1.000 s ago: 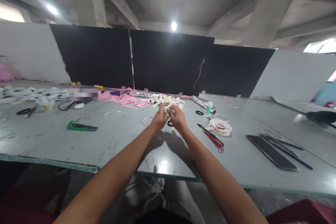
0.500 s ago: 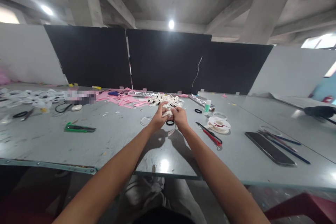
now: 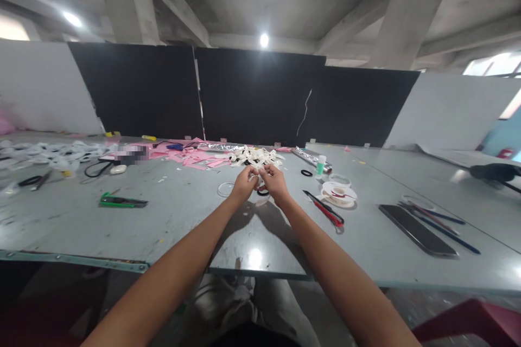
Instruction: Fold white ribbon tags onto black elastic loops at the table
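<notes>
My left hand (image 3: pixel 245 184) and my right hand (image 3: pixel 274 181) meet above the middle of the table, fingers pinched together. Between the fingertips is a small piece of white ribbon, mostly hidden by the fingers; a pale strip (image 3: pixel 262 202) shows just below the hands. Under them lies a black ring (image 3: pixel 262 193), partly covered. Just beyond my fingers is a heap of cream ribbon pieces (image 3: pixel 257 156). A clear ring (image 3: pixel 225 190) lies left of my left hand. Right of my right hand lie a red and black utility knife (image 3: pixel 325 210) and a white ribbon spool (image 3: pixel 340 194).
A green utility knife (image 3: pixel 122 200) lies on the left, pink strips (image 3: pixel 195 157) at the back. At right are a small green-labelled bottle (image 3: pixel 321 165), another black ring (image 3: pixel 306 173), a dark phone (image 3: pixel 415 229) and tweezers-like tools (image 3: pixel 443 225). Dark panels (image 3: pixel 260 97) border the back.
My fingers have drawn in closer together around the white piece, and my left fingers have lowered and curled. Less of the white piece shows now. The view has shifted slightly.
</notes>
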Demonstrator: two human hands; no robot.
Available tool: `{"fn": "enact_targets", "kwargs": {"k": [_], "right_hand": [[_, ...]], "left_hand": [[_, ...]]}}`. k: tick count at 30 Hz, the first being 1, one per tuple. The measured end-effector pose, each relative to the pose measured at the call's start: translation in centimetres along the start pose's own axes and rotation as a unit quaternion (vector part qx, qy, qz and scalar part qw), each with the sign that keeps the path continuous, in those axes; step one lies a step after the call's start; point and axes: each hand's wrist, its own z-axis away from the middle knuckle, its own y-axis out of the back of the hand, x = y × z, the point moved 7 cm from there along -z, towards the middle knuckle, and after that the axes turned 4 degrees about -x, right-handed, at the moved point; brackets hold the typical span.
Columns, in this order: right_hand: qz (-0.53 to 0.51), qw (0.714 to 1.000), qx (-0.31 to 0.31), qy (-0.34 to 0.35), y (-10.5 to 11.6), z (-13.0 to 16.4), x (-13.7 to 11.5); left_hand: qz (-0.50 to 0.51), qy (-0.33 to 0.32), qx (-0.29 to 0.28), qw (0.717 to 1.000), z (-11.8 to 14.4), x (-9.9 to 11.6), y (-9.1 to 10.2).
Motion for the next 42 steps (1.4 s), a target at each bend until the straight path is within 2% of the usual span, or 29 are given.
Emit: {"fn": "enact_targets", "kwargs": {"k": [4, 7, 12, 21, 25, 27, 29, 36, 40, 42], "right_hand": [[-0.012, 1.0, -0.01, -0.011, 0.1, -0.3, 0.6], [0.016, 1.0, -0.017, -0.018, 0.2, -0.5, 0.9], [0.044, 0.999, 0.005, -0.011, 0.4, -0.6, 0.9], [-0.08, 0.997, 0.02, -0.016, 0.2, -0.3, 0.7], [-0.07, 0.997, -0.021, -0.022, 0.1, 0.1, -0.3], [-0.048, 0.997, -0.055, -0.027, -0.1, 0.2, -0.5], [-0.033, 0.997, -0.061, -0.035, 0.0, 0.1, -0.3], [-0.037, 0.998, -0.019, -0.057, 0.4, -0.6, 1.1], [-0.036, 0.998, 0.045, -0.034, 0.9, -0.5, 0.8], [-0.054, 0.994, 0.068, -0.06, 1.0, -0.2, 1.2]], "left_hand": [[-0.017, -0.001, 0.005, 1.0, 0.1, -0.1, 0.0], [-0.051, -0.016, 0.003, 0.999, 0.2, 0.1, 0.0], [-0.124, -0.057, 0.015, 0.991, 0.3, 1.1, 0.2], [-0.157, -0.074, 0.044, 0.984, 0.6, 1.9, 0.9], [-0.141, -0.051, 0.049, 0.988, 0.4, 1.4, 1.2], [-0.159, -0.043, 0.041, 0.986, 0.4, 1.3, 1.1], [-0.184, -0.047, 0.027, 0.981, 0.5, 1.5, 1.0], [-0.196, -0.126, -0.008, 0.972, 0.7, 2.8, 0.6], [-0.206, -0.152, -0.019, 0.967, 0.9, 3.3, 0.3], [-0.226, -0.163, -0.023, 0.96, 1.1, 3.7, 0.2]]}}
